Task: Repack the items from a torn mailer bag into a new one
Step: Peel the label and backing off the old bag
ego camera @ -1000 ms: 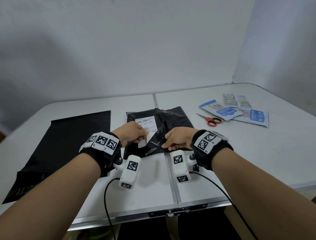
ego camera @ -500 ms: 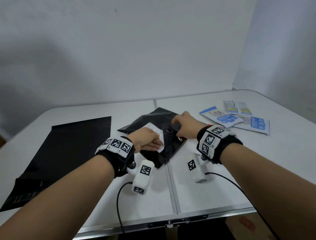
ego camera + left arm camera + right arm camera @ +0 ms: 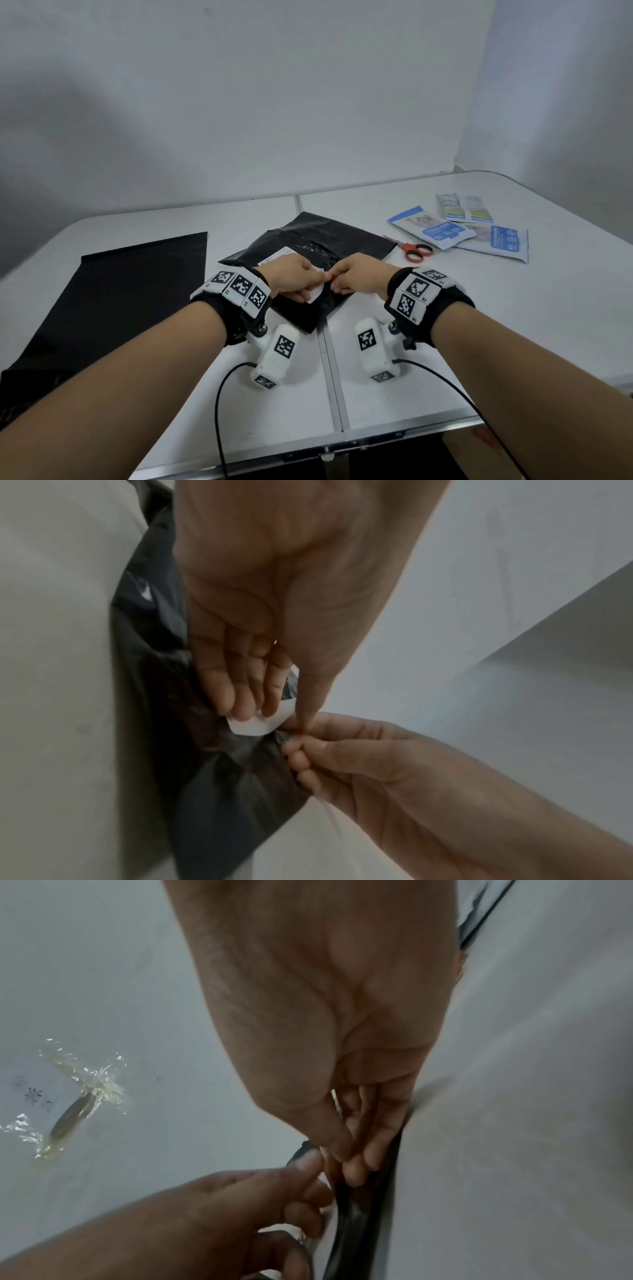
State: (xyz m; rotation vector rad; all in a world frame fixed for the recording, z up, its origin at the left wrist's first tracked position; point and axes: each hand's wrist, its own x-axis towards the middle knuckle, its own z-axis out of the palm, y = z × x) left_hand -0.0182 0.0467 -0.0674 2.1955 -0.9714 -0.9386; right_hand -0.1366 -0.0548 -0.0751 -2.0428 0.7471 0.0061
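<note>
The torn black mailer (image 3: 308, 240) lies crumpled and turned diagonally at the table's centre, with a white shipping label (image 3: 317, 295) on it. My left hand (image 3: 314, 286) pinches the label's loose, curled edge (image 3: 251, 727) between thumb and fingers. My right hand (image 3: 337, 282) meets it fingertip to fingertip and pinches the black film (image 3: 219, 777) beside the label. In the right wrist view the right hand (image 3: 346, 1156) grips the mailer's edge (image 3: 356, 1218). The new black mailer (image 3: 137, 291) lies flat on the left. Several blue and white packets (image 3: 435, 229) lie at the far right.
Red-handled scissors (image 3: 416, 251) lie between the torn mailer and the packets. A seam (image 3: 330, 359) runs down the middle of the white table, and cables trail from both wrists to its near edge. A wall stands close behind.
The torn mailer has turned diagonal. My right hand went to its far edge, then came back beside my left hand at the label. The left hand kept its hold.
</note>
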